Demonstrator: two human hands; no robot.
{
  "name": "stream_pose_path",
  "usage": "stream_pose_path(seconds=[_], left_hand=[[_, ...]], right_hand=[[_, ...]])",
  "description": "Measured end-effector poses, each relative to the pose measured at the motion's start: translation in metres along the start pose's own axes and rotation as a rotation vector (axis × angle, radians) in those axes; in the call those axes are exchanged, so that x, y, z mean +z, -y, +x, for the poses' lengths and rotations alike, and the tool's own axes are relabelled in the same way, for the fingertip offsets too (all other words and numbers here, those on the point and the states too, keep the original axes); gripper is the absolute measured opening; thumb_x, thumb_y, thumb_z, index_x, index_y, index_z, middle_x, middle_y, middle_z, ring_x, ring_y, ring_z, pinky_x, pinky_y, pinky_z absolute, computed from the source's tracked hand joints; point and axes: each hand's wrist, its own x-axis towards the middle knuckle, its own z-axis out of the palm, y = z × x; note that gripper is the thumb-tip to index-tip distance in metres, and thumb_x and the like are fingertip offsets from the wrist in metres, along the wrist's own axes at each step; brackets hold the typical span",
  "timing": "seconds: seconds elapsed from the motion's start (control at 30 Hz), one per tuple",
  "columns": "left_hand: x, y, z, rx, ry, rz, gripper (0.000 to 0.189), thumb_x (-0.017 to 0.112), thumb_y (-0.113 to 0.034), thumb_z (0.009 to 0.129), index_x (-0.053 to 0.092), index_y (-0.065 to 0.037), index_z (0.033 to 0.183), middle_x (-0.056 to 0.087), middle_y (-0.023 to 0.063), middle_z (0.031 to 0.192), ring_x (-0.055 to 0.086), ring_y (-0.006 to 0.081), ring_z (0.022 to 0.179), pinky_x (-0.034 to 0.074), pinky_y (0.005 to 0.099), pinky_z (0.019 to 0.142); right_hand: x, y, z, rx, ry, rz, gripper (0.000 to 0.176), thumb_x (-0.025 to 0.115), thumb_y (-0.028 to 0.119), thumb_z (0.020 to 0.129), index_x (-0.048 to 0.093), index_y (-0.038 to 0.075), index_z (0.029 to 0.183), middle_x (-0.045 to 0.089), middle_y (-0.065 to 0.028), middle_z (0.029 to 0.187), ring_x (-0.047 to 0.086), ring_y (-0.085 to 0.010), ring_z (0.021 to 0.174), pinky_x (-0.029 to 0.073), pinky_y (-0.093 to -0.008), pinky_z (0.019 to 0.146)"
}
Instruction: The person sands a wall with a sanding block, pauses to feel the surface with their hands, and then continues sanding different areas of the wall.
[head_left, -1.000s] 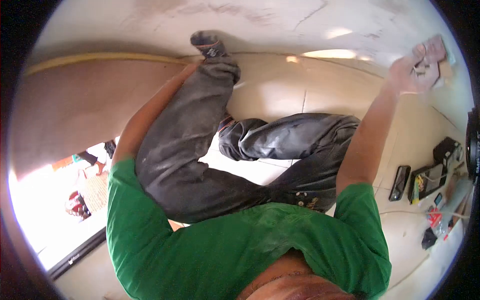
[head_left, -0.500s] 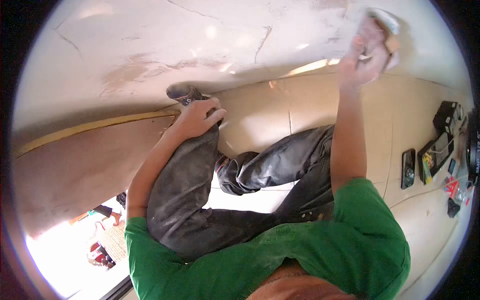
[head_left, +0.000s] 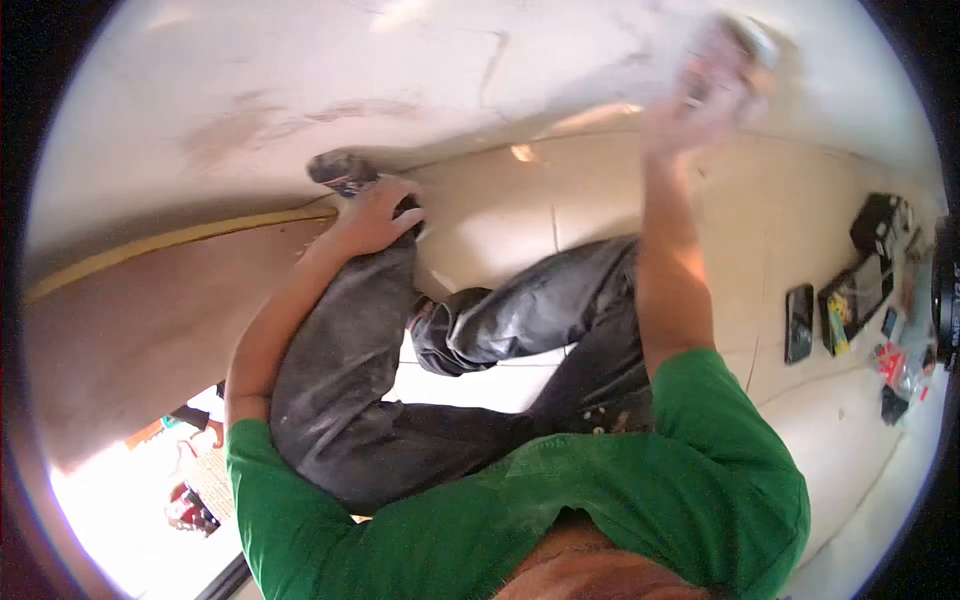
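My right hand (head_left: pixel 705 95), dusted white and smeared by motion, is raised at the end of an outstretched arm. Its fingers are bent round a flat pad (head_left: pixel 755 45) with a pale edge, like folded sandpaper, held up against the white wall (head_left: pixel 600 50). Blur hides the pad's exact kind. My left hand (head_left: pixel 380 215) rests over the lower end of my dark trouser leg (head_left: pixel 350 320), just above a dark shoe (head_left: pixel 340 170). Its thumb and forefinger are apart, with dark cloth showing between them. Brownish patches (head_left: pixel 240 125) and thin cracks mark the wall.
On the tiled floor to the right lie a phone (head_left: pixel 798 323), a black tray (head_left: pixel 860 300) with small items, a dark box (head_left: pixel 880 222) and a clear-and-red packet (head_left: pixel 890 360). A brown panel (head_left: pixel 150 330) stands left, beside a bright opening where part of another person shows.
The whole view has shifted, so everything sits slightly further left and higher. My right hand is more blurred, still holding the pad at the wall. My left hand stays on the leg.
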Motion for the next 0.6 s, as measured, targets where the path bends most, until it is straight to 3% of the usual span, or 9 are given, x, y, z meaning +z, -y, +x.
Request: stream_pose_path(seconds=[0.03,0.1,0.17,0.33,0.43,0.53,0.57,0.6], left_hand=[[-0.011,-0.01,0.003,-0.001,0.143,0.122,0.033,0.063,-0.027,0.087,0.061,-0.004,0.111,0.062,0.0177,0.113,0.055,0.0368,0.112,0.041,0.0443,0.099],[-0.012,-0.017,0.003,-0.047,0.224,0.126,0.032,0.061,-0.029,0.088,0.062,-0.006,0.11,0.062,0.0161,0.115,0.054,0.0347,0.114,0.039,0.0439,0.1],[-0.012,-0.016,0.008,-0.056,0.253,0.104,0.032,0.06,-0.03,0.089,0.062,-0.007,0.109,0.062,0.0151,0.116,0.054,0.0333,0.115,0.038,0.0439,0.101],[-0.011,-0.016,0.005,-0.089,0.178,0.024,0.031,0.06,-0.029,0.089,0.062,-0.006,0.109,0.063,0.0146,0.113,0.055,0.0324,0.112,0.038,0.0442,0.1],[-0.012,-0.022,0.008,-0.059,0.211,0.064,0.03,0.062,-0.028,0.087,0.063,-0.006,0.109,0.063,0.0144,0.111,0.056,0.0325,0.111,0.038,0.0439,0.099],[-0.013,-0.03,0.008,-0.022,0.226,0.122,0.03,0.063,-0.028,0.086,0.063,-0.007,0.108,0.063,0.0147,0.11,0.056,0.0326,0.11,0.039,0.0437,0.098],[-0.013,-0.029,0.009,-0.044,0.248,0.108,0.031,0.063,-0.028,0.086,0.063,-0.007,0.108,0.063,0.0151,0.11,0.056,0.0326,0.11,0.039,0.0439,0.098],[-0.013,-0.026,0.011,-0.065,0.265,0.095,0.031,0.063,-0.028,0.085,0.063,-0.007,0.108,0.063,0.0154,0.11,0.056,0.0326,0.11,0.039,0.0442,0.098]], right_hand=[[0.0,0.003,-0.006,-0.102,0.057,-0.034,0.031,0.061,0.028,0.095,0.049,-0.001,0.093,0.054,-0.0069,0.08,0.056,-0.0188,0.075,0.044,-0.0323,0.079],[0.009,0.008,-0.018,0.116,0.01,0.066,0.029,0.058,0.027,0.096,0.05,-0.001,0.096,0.053,-0.0074,0.086,0.053,-0.0201,0.081,0.043,-0.0328,0.081],[0.008,-0.01,-0.017,0.423,-0.141,0.064,0.027,0.053,0.023,0.099,0.054,-0.002,0.107,0.054,-0.0107,0.102,0.05,-0.0217,0.092,0.041,-0.0313,0.082],[-0.014,0.024,0.0,0.135,0.174,0.107,0.049,0.05,0.022,0.098,0.04,-0.006,0.138,0.044,-0.0256,0.139,0.05,-0.0348,0.113,0.028,-0.0467,0.105],[0.002,0.023,-0.007,0.204,-0.004,0.022,0.043,0.051,0.019,0.097,0.044,-0.007,0.131,0.045,-0.0283,0.132,0.05,-0.036,0.111,0.032,-0.0499,0.102],[-0.009,0.017,0.007,0.56,-0.028,0.151,0.039,0.055,0.018,0.096,0.047,-0.007,0.124,0.047,-0.0284,0.124,0.048,-0.0394,0.112,0.037,-0.0529,0.094],[0.003,0.014,-0.002,0.538,-0.129,0.343,0.033,0.058,0.018,0.094,0.051,-0.007,0.115,0.05,-0.026,0.113,0.049,-0.0391,0.106,0.041,-0.0523,0.087],[0.008,0.02,-0.01,0.381,-0.077,0.256,0.033,0.057,0.019,0.094,0.052,-0.006,0.114,0.05,-0.0253,0.112,0.05,-0.0384,0.105,0.041,-0.0511,0.086]])
